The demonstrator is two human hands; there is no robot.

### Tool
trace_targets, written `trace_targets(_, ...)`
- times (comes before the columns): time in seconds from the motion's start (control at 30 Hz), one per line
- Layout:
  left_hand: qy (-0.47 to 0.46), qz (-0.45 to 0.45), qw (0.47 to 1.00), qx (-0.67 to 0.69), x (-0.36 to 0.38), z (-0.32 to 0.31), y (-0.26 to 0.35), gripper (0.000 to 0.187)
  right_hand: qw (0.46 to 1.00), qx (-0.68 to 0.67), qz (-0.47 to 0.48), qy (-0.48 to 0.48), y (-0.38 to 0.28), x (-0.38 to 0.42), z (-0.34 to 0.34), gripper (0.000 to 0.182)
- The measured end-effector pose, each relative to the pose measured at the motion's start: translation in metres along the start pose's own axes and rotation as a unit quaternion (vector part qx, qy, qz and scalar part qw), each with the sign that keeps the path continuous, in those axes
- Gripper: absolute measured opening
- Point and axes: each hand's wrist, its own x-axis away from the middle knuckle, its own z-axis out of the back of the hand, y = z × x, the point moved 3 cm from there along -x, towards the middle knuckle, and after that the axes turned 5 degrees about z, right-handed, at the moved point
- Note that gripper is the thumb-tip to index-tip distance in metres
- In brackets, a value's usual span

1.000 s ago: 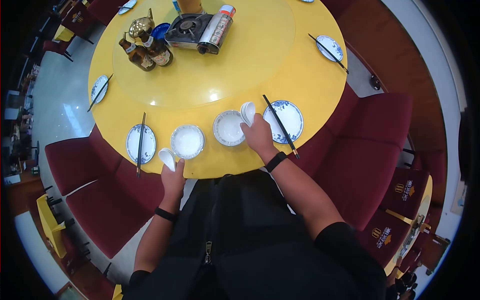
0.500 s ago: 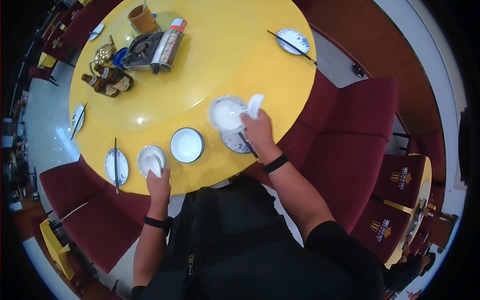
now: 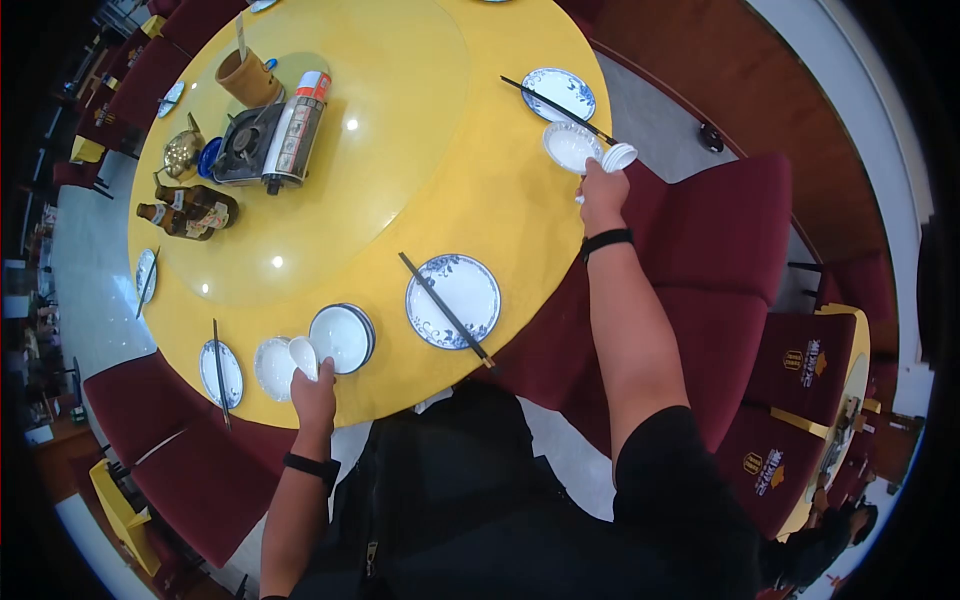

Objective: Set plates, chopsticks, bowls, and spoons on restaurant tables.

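My right hand (image 3: pixel 604 197) reaches to the far right table edge, fingers closed on a small white bowl (image 3: pixel 571 147) and white spoons (image 3: pixel 620 157) that look stacked. Just beyond it lies a blue-patterned plate (image 3: pixel 558 92) with black chopsticks across it. At the near edge my left hand (image 3: pixel 313 396) pinches a white soup spoon (image 3: pixel 304 357). That spoon overlaps a small white bowl (image 3: pixel 272 370); whether the hand also grips the bowl is hidden. Stacked larger bowls (image 3: pixel 341 338) stand beside it. Between my hands sits another patterned plate (image 3: pixel 470 290) under chopsticks (image 3: pixel 440 305).
A glass turntable holds a portable stove (image 3: pixel 243 143), a gas canister (image 3: pixel 297 130), brown bottles (image 3: pixel 200 213), a brass kettle (image 3: pixel 183 155) and a brown pot (image 3: pixel 248 78). Another plate (image 3: pixel 226 375) lies at left. Dark red chairs (image 3: pixel 712 225) ring the yellow table (image 3: pixel 420 215).
My right hand has moved right and away from me, from above the middle plate to the far right plate, carrying the bowl and spoons. My left hand has shifted slightly toward the stacked bowls.
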Motion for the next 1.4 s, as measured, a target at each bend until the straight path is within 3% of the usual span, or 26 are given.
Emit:
trace_targets(0.33, 0.020, 0.108, 0.994, 0.006, -0.004, -0.003, -0.002, 0.021, 0.995, 0.082, 0.027, 0.048, 0.012, -0.135, -0.065, 0.030)
trace_targets(0.53, 0.045, 0.079, 0.996, 0.006, -0.009, -0.004, -0.008, 0.019, 0.987, 0.157, -0.004, 0.029, -0.006, -0.154, -0.087, 0.023)
trace_targets(0.7, 0.049, 0.135, 0.990, 0.001, -0.003, -0.003, 0.002, 0.026, 0.980, 0.195, -0.015, 0.023, 0.006, -0.171, -0.095, 0.023)
trace_targets(0.9, 0.030, 0.176, 0.983, 0.051, 0.002, -0.004, 0.018, 0.019, 0.965, 0.257, 0.055, 0.017, 0.029, -0.193, -0.096, 0.025)
trace_targets(1.0, 0.034, 0.161, 0.984, 0.073, 0.001, -0.007, 0.016, 0.016, 0.957, 0.285, 0.001, -0.055, 0.025, -0.189, -0.091, 0.029)
trace_targets(1.1, 0.029, 0.169, 0.982, 0.085, 0.003, -0.007, 0.020, 0.013, 0.928, 0.365, 0.040, -0.069, 0.012, -0.180, -0.087, 0.038)
trace_targets(1.17, 0.025, 0.175, 0.981, 0.086, 0.003, -0.007, 0.022, 0.013, 0.900, 0.402, 0.164, -0.023, -0.005, -0.171, -0.083, 0.038)
trace_targets(1.3, 0.018, 0.160, 0.982, 0.100, 0.000, -0.008, 0.017, 0.015, 0.881, 0.415, 0.223, -0.038, -0.024, -0.164, -0.080, 0.036)
trace_targets(1.37, 0.015, 0.169, 0.980, 0.105, 0.003, -0.007, 0.018, 0.014, 0.829, 0.484, 0.252, -0.124, -0.033, -0.165, -0.086, 0.033)
trace_targets(1.4, 0.015, 0.174, 0.978, 0.112, 0.002, -0.008, 0.020, 0.014, 0.828, 0.484, 0.254, -0.123, -0.036, -0.166, -0.088, 0.033)
